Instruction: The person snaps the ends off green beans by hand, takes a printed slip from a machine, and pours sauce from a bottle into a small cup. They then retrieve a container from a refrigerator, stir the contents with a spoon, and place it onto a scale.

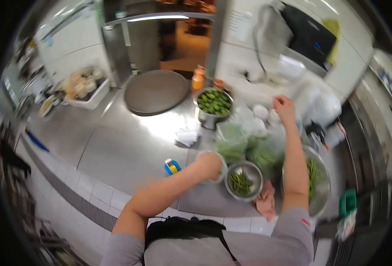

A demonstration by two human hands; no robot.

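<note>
My left hand (210,166) is over a pale round container (223,172) at the counter's front; its fingers are hidden from above. My right hand (284,107) is raised farther back, its fingers curled together; anything in them is too small to make out. Close to it are round white items (260,111). Between my arms stand clear plastic bags of greens (230,141) and a small steel bowl (244,198) of cut green stalks (240,182). Beside my right forearm is a large steel bowl (323,190) with long green beans or stalks (312,175).
A steel bowl of dark green vegetables (213,101) stands behind, near orange bottles (198,82) and a round dark tray (156,92). A blue tape dispenser (172,166), white papers (187,136), a pink cloth (266,201) and a white bin (88,101) also sit on the counter.
</note>
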